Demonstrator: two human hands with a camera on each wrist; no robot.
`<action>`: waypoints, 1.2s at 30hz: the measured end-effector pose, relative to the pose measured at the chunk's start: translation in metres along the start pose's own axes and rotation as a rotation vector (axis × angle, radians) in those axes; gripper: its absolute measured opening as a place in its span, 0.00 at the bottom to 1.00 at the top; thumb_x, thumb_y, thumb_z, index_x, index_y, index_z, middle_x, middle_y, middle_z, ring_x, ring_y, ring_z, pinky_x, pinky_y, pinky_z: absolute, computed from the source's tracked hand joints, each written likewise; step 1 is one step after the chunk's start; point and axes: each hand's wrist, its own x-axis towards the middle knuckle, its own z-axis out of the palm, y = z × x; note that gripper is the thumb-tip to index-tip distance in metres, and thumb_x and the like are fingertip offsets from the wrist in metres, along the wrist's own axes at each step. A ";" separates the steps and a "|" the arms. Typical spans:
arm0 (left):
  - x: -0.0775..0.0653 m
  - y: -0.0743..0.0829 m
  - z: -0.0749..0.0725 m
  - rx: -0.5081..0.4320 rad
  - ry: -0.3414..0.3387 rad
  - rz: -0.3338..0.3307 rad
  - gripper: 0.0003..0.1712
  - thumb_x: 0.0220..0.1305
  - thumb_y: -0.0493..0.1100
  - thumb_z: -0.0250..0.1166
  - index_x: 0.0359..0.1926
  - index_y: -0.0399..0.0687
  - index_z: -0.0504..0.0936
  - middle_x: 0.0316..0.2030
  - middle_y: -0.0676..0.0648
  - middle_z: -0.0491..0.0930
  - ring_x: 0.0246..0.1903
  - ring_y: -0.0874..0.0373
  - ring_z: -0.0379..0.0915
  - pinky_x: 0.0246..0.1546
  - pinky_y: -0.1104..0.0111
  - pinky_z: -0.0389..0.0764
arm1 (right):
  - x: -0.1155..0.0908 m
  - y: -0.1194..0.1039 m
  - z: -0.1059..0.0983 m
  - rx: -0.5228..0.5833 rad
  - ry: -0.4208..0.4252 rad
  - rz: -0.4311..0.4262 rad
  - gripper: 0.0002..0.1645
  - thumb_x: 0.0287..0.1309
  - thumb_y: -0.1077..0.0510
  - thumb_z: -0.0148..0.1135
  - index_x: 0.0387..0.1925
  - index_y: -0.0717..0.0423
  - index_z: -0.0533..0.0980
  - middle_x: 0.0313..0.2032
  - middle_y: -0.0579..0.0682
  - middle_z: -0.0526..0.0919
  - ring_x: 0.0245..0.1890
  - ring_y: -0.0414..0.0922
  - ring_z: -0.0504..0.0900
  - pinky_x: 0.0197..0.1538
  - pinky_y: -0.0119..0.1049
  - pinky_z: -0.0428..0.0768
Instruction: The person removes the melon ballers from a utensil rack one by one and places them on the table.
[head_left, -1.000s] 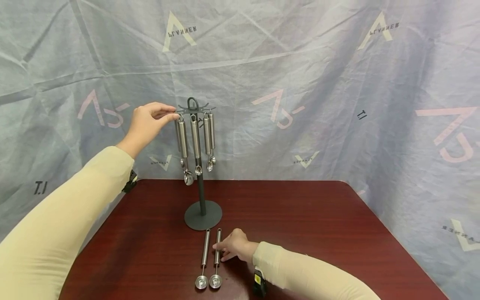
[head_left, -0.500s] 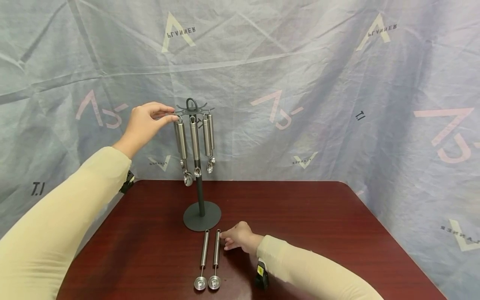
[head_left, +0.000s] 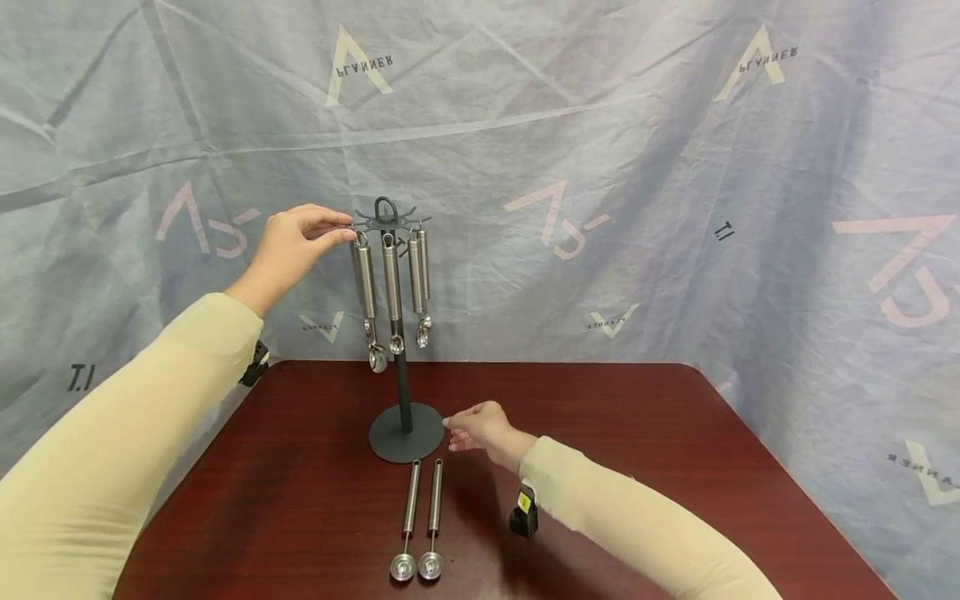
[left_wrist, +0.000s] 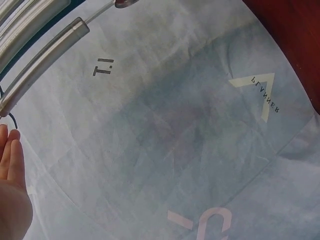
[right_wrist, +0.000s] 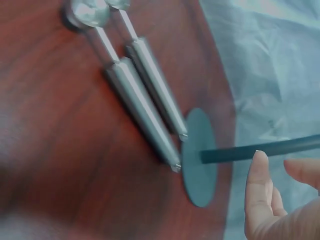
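A dark metal utensil rack [head_left: 402, 383] stands upright with several steel melon ballers [head_left: 392, 279] hanging from its hooks. My left hand [head_left: 288, 246] pinches a hook at the rack's left side, thumb beside the loop of a hanging handle. In the left wrist view its straight fingers [left_wrist: 16, 160] lie right at a hook's tip, and the thumb is hidden. My right hand [head_left: 487, 433] is raised beside the rack's round base [head_left: 390, 450], holding nothing, with thumb and forefinger apart. Two steel melon ballers [head_left: 411, 500] lie side by side in front of the base, bowls towards me.
The dark red wooden table [head_left: 600, 408] has rounded far corners. Behind it hangs a creased grey cloth [head_left: 480, 283] with printed letters. A black device [head_left: 523, 512] is strapped at my right wrist.
My right hand has left the right-hand melon baller on the table and moved away from me and up, to beside the rack's base. My left hand stays at the hook.
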 end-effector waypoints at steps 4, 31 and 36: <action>-0.001 0.001 0.002 -0.008 0.023 -0.003 0.24 0.64 0.56 0.64 0.54 0.46 0.83 0.53 0.45 0.81 0.52 0.49 0.79 0.52 0.60 0.79 | 0.005 -0.018 -0.005 0.006 0.004 -0.027 0.15 0.61 0.65 0.61 0.47 0.73 0.77 0.30 0.56 0.85 0.22 0.41 0.83 0.39 0.40 0.87; -0.005 -0.001 0.007 -0.050 0.054 -0.045 0.26 0.63 0.58 0.64 0.55 0.48 0.83 0.53 0.47 0.81 0.48 0.64 0.80 0.48 0.71 0.78 | 0.020 -0.145 -0.014 0.026 0.053 -0.404 0.27 0.63 0.63 0.61 0.63 0.62 0.69 0.56 0.63 0.78 0.56 0.58 0.79 0.58 0.42 0.80; -0.005 0.000 0.007 -0.056 0.056 -0.046 0.26 0.63 0.58 0.64 0.55 0.48 0.82 0.54 0.47 0.80 0.49 0.62 0.80 0.50 0.68 0.79 | 0.020 -0.157 -0.010 -0.033 0.063 -0.454 0.28 0.65 0.62 0.60 0.65 0.57 0.68 0.58 0.60 0.78 0.57 0.53 0.79 0.63 0.44 0.75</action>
